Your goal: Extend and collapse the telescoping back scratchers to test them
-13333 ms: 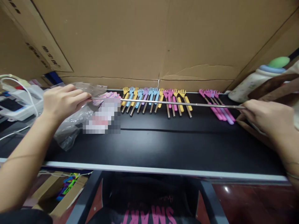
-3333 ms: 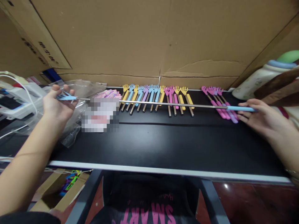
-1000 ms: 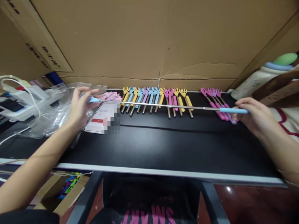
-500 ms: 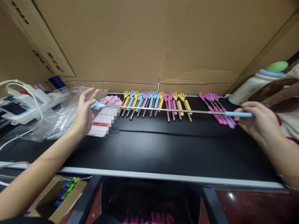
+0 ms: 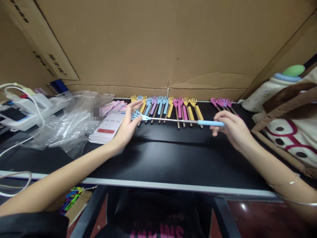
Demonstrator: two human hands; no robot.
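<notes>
Fingers point(image 5: 135, 105) of the left hand point(image 5: 126, 127) are spread and nearly straight, gripping nothing; the palm side presses against the claw end of the blue back scratcher point(image 5: 173, 120). Fingers point(image 5: 221, 115) of the right hand point(image 5: 231, 129) are pinched closed around its blue handle.

Compared with half a second earlier, the two hands have come much closer together and the scratcher's metal rod is far shorter. Its claw end, then out beside the plastic bag, now lies in front of the left end of the row. Its handle, then past the pink group, now sits between the row and that group. The left hand, which then held the claw end between thumb and forefinger, now meets it with an open hand.

The scratcher is held level just above the black worktop point(image 5: 173, 155), crossing in front of the lower ends of the row of coloured scratchers point(image 5: 160, 107). These lie side by side against the cardboard wall point(image 5: 158, 43).

A smaller pink group point(image 5: 220, 102) lies just beyond the right hand. A phone point(image 5: 106, 127) with a timer screen lies beside the left hand, partly under its wrist. A crumpled clear plastic bag point(image 5: 66, 122) lies to its left. A bottle point(image 5: 267, 89) and a fabric bag point(image 5: 292, 132) stand at the right edge.
</notes>
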